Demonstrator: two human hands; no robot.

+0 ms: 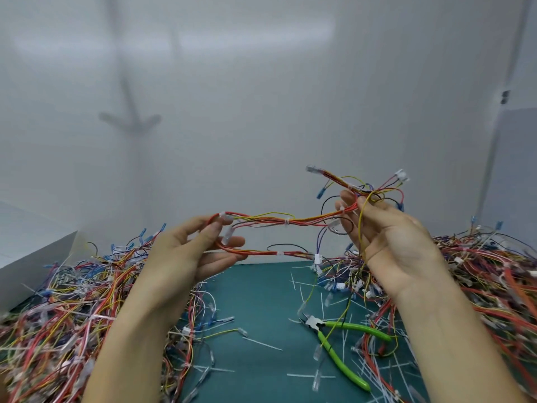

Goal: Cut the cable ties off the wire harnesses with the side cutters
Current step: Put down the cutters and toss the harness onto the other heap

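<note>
**Harness stretched in the air, cutters on the mat**

Wire harness (261, 220) is stretched between both hands above the mat's far edge, folded into two runs. White cable ties (287, 221) are uncut on both.

Left hand (186, 257) pinches the looped end, and right hand (389, 237) pinches the connector end.

Green-handled side cutters (337, 341) lie apart on the green cutting mat (261, 301), near right, with a hanging yellow wire (359, 228) across them.

Risks: lifting the cutters may snag that wire, and tight ties invite nicked insulation.

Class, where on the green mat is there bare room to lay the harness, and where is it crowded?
Bare: mat centre between left wire pile and side cutters. Crowded: right wire pile; cut ties beside the cutters.
</note>
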